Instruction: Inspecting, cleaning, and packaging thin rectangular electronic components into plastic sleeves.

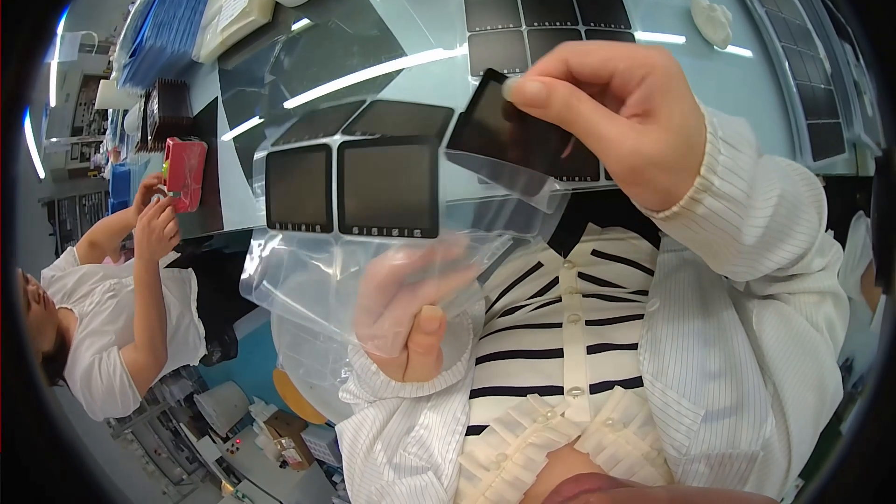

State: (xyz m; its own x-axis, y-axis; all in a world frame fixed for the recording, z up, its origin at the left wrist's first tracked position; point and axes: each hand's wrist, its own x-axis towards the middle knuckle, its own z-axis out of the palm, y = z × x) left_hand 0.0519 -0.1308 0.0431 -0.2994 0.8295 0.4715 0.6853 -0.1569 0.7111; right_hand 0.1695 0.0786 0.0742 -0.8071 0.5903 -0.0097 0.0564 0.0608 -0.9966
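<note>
My right hand [621,121] is closed, pinching a thin dark rectangular panel [509,135] between thumb and fingers by its upper edge. The panel is tilted, and clear plastic lies along its lower edge; whether it sits inside a pocket I cannot tell. Below and to the left, my left hand [411,308] grips a clear plastic pocket sheet [299,271], thumb in front and fingers seen through the film. Several dark panels [387,189] with small marks along their lower edges sit in the sheet's pockets, the far ones leaning back.
More dark panels [551,9] lie in rows on the glossy table [439,9]. Filled pocket sheets [793,65] are at the right, beside a crumpled white piece [712,21]. Blue sheets [177,23] stand back left. A co-worker [121,317] handles a red box [185,175].
</note>
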